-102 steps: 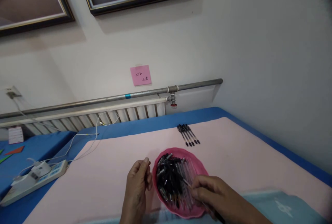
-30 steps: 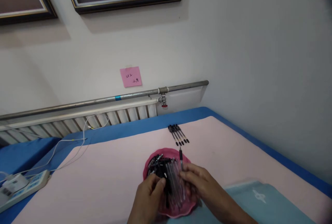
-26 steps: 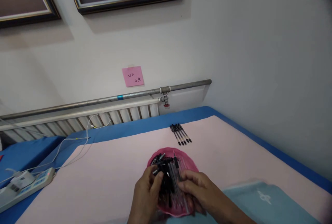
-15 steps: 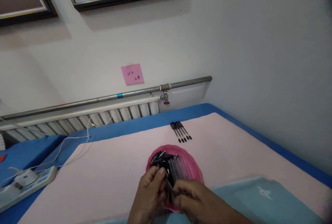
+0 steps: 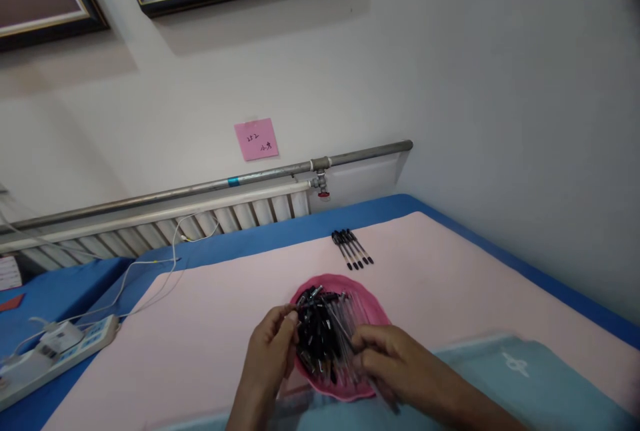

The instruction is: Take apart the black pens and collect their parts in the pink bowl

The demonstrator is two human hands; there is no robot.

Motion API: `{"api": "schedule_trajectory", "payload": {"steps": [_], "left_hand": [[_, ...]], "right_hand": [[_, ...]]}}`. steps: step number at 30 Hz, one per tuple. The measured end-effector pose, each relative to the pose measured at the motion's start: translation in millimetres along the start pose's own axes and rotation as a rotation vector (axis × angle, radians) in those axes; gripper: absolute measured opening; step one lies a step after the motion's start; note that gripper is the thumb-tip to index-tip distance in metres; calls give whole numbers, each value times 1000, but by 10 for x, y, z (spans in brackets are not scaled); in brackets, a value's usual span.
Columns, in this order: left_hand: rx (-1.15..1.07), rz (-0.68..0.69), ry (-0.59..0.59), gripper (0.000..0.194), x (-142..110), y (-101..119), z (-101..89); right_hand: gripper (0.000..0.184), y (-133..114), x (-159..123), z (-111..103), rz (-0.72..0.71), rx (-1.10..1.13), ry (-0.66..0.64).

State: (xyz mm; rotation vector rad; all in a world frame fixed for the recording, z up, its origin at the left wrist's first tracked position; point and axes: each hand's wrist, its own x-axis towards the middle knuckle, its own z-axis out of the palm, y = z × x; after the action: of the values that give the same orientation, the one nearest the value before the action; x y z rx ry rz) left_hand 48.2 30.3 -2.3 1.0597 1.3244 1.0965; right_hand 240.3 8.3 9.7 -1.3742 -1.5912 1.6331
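A pink dish (image 5: 373,308) on the pink mat holds a heap of clear pen barrels and black pen caps (image 5: 320,331). My left hand (image 5: 267,354) is at the dish's left rim with thumb and fingers pinched on a small black pen part. My right hand (image 5: 400,368) rests over the dish's near right side, its fingers curled around a clear pen barrel. A short row of several assembled black pens (image 5: 351,249) lies beyond the dish.
The pink mat (image 5: 210,324) covers a blue table (image 5: 280,234) set against a white wall. A teal cloth (image 5: 510,384) lies near right. A white power strip (image 5: 55,351) with cables sits at the left. A radiator and pipe (image 5: 200,204) run behind.
My hands were joined over the dish half a second ago and have since parted. My left hand moved to the left rim and my right hand drew back to the right.
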Motion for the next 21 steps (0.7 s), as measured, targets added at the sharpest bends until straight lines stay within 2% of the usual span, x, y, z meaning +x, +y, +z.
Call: {"api": "schedule_trajectory", "payload": {"steps": [2,3,6,8,10,13,15,18,21], "left_hand": [[-50,6,-17,42,-33,-2,57],[-90,-14,-59,42,-54,-4,84],[-219,-158,-281,38,-114,-16,152],[-275,-210,-330,36,-128,-18,157],[-327,-174,-231,35,-106,2,101],[-420,-53,31,36,-33,73,-78],[-455,20,155,36,8,119,-192],[-378,67,268,37,30,125,-245],[-85,75,272,39,39,42,-152]], "right_hand": [[7,2,1,6,-7,1,3],[8,0,-3,19,-4,-9,-9],[9,-14,-24,86,-10,-75,-55],[8,-27,-44,120,-23,-108,-72],[6,-47,-76,118,-19,-134,-97],[7,-85,-139,24,-4,-214,-158],[10,-99,-166,-81,-20,-283,-144],[12,-76,-143,-226,-44,-310,34],[14,0,-47,-283,-23,-300,250]]}}
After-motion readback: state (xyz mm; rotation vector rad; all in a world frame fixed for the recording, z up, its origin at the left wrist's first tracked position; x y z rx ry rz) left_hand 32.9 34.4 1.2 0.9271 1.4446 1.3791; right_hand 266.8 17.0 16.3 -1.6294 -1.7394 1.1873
